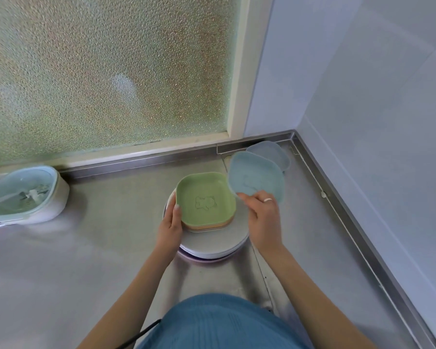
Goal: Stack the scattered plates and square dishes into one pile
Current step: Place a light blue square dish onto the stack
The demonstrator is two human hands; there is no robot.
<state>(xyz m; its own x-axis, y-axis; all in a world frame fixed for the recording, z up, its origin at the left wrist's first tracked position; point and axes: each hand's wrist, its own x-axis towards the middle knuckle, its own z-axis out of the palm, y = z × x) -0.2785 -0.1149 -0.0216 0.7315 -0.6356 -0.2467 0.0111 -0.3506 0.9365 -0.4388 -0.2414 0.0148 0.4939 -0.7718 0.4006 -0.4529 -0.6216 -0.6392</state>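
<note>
- A lidded translucent tub (27, 195) is sitting at the far left of the steel counter (98, 248).
- The left hand (170, 226) is resting open against the green dish (205, 199), smooth, square and round-cornered, topping stacked square dishes on round white plates (212, 248).
- The right hand (263, 217) is pinching one tilted blue dish (256, 176); a second blue dish (271, 152) is lying behind in the corner.

Both bare forearms reach forward from the bottom of the view, converging toward the middle. The left hand (170, 224) is held palm inward with its fingers extended upward and close together, the thumb alongside. The right hand (263, 217) is raised slightly higher, back facing up, its fingers curled in a pinch, a pale ring (268, 200) on one finger.
</note>
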